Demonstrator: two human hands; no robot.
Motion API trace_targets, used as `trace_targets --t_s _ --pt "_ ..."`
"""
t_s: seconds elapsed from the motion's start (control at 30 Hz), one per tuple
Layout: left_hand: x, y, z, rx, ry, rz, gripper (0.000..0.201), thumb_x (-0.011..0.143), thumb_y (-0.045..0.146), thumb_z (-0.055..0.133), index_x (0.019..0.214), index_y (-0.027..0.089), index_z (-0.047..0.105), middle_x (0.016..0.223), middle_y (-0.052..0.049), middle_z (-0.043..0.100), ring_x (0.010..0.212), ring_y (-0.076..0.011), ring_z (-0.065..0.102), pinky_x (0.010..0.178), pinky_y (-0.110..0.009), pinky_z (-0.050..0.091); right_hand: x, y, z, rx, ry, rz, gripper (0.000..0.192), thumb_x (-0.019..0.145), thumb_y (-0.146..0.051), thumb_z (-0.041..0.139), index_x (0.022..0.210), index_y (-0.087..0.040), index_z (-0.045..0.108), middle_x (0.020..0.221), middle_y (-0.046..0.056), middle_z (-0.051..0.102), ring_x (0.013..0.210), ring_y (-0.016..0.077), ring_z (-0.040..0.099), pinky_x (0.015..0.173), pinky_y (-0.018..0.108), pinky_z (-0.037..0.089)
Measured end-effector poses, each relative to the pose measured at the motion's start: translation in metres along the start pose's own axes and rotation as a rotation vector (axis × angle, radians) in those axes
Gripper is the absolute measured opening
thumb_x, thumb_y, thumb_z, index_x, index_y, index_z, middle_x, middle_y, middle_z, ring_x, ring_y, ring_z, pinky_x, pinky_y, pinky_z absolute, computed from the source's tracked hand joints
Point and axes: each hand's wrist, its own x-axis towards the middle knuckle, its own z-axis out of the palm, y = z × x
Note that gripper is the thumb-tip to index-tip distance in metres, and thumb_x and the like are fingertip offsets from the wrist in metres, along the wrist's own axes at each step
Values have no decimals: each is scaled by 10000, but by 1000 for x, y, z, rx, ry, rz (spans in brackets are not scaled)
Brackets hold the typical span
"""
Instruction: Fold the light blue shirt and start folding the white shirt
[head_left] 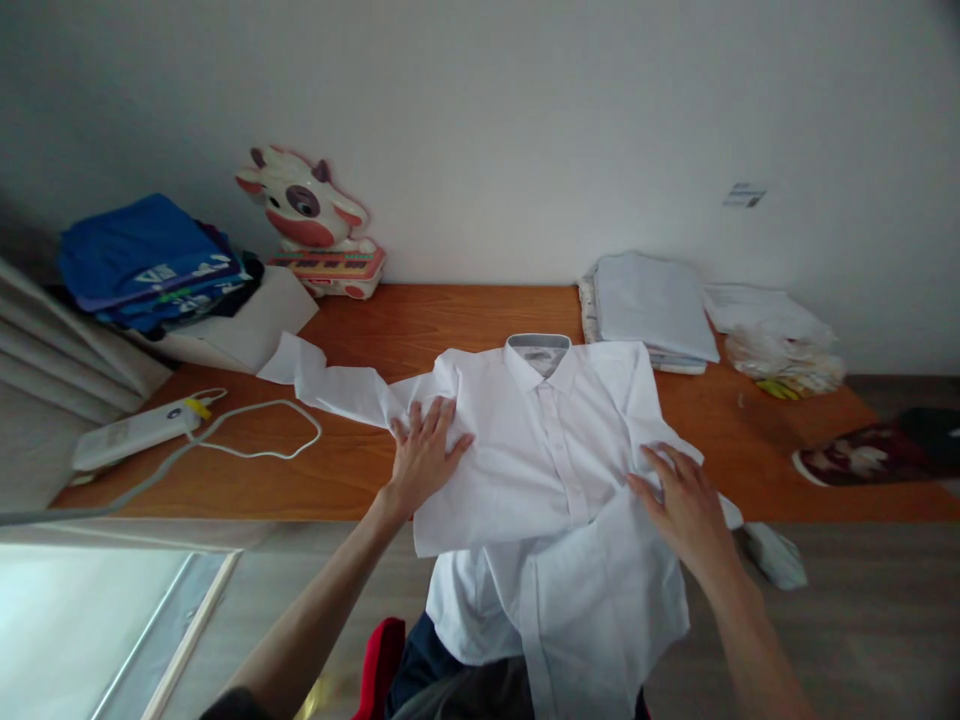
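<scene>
A white button-up shirt (510,440) lies front side up on the wooden table, its collar towards the wall. The lower part hangs over the table's front edge onto my lap. One sleeve stretches out to the left; the other lies bent near the right side. My left hand (427,450) rests flat on the shirt with spread fingers, near the left armpit. On the right side of the shirt, my right hand (679,490) touches the cloth with its fingers apart and slightly bent.
The wooden table (465,310) runs along the wall. Folded blue clothes (150,260) sit on a white box (247,335). Behind stands a cow toy keyboard (315,225). A white power strip (139,435) with cable lies left; folded cloth (649,305) and a plastic bag (787,355) are right.
</scene>
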Motion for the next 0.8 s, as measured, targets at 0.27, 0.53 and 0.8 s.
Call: trace_targets --t_s 0.27,0.53,0.8 --pt "-20 -28 -11 68 69 -148 687 1040 591 571 1612 219 495 1754 -175 389 1629 -527 253 1227 -850 190 -38 88 10 16 13 101 566 1047 -601 486 1453 -240 645 1464 157 660 1302 370 669 1088 528 555" --pt "-89 34 6 -66 3 174 595 1072 451 576 1642 311 474 1706 -67 495 1644 -346 345 1362 -638 224 -20 93 -83 421 -317 137 410 973 -636 662 1049 -254 792 1051 84 818 944 312 769 804 388 603" --pt "-53 21 10 -68 27 232 639 1040 481 608 1633 266 502 1707 -116 488 1617 -407 379 1322 -682 264 91 55 -151 89 578 66 511 1061 -527 600 1516 -294 601 1468 112 668 1325 357 595 1139 596 470"
